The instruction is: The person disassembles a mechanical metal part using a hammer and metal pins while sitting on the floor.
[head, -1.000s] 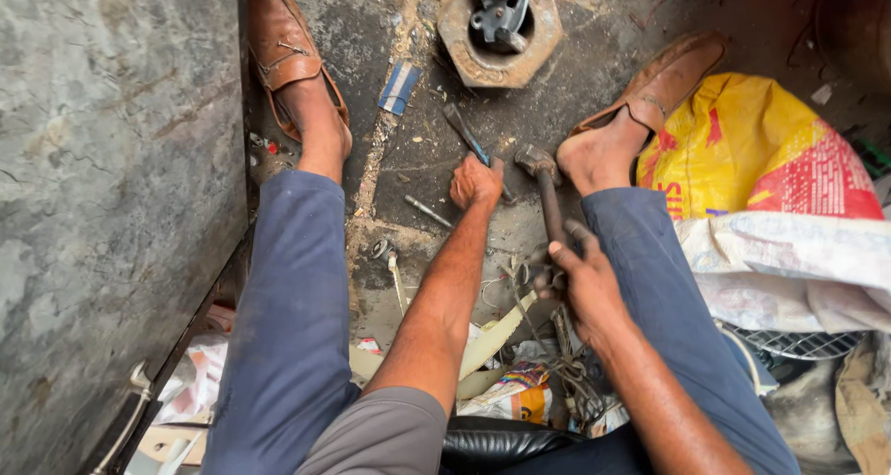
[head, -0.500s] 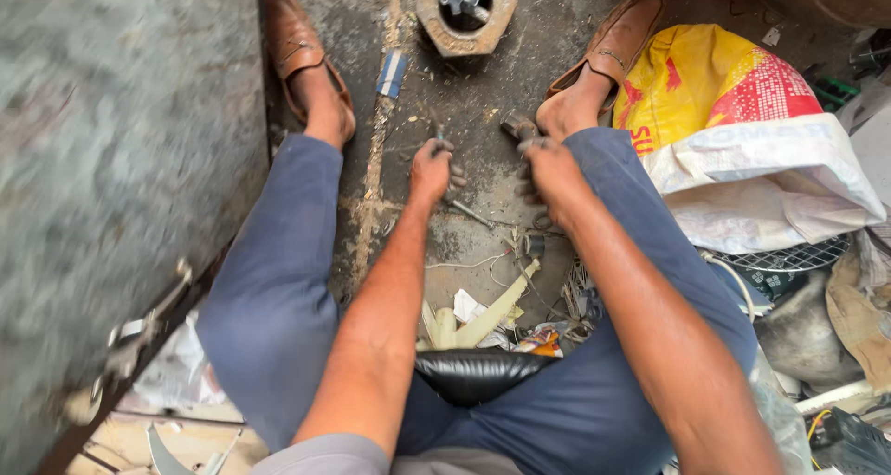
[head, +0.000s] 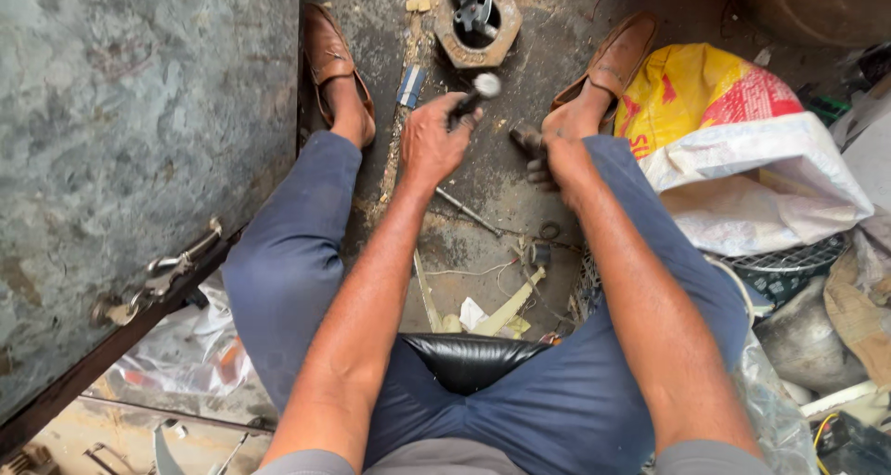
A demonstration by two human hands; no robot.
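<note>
Right hand [head: 548, 164] hides most of its tool [head: 524, 141]

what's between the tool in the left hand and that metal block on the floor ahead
Nothing visible. The left hand holds a small round-headed tool just short of the metal block; only bare, dirty floor lies between them. The right hand is off to the side.
</note>
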